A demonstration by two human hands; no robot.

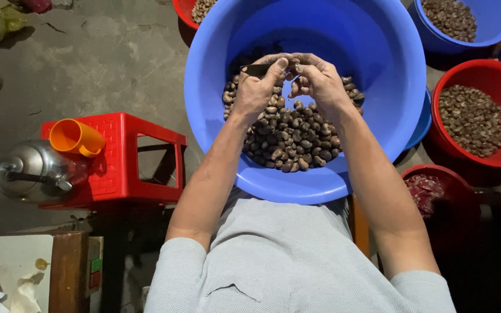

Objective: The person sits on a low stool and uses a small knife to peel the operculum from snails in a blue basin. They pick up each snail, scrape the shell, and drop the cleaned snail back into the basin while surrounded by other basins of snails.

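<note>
A large blue basin (pixel 372 64) sits in front of me, holding a heap of brown cashew nuts (pixel 294 136). Both hands hover over the heap. My left hand (pixel 256 87) grips a small dark knife blade (pixel 256 69) between thumb and fingers. My right hand (pixel 320 81) is curled next to it, pinching a single nut (pixel 291 74) against the blade. The fingertips of the two hands touch.
A red plastic stool (pixel 123 156) at left carries an orange cup (pixel 76 138) and a metal kettle (pixel 30 171). At right stand a red basin of nuts (pixel 476 119), a blue basin of nuts (pixel 465 20) and a dark red bowl (pixel 436 191). Another red bowl (pixel 195 11) is at the top.
</note>
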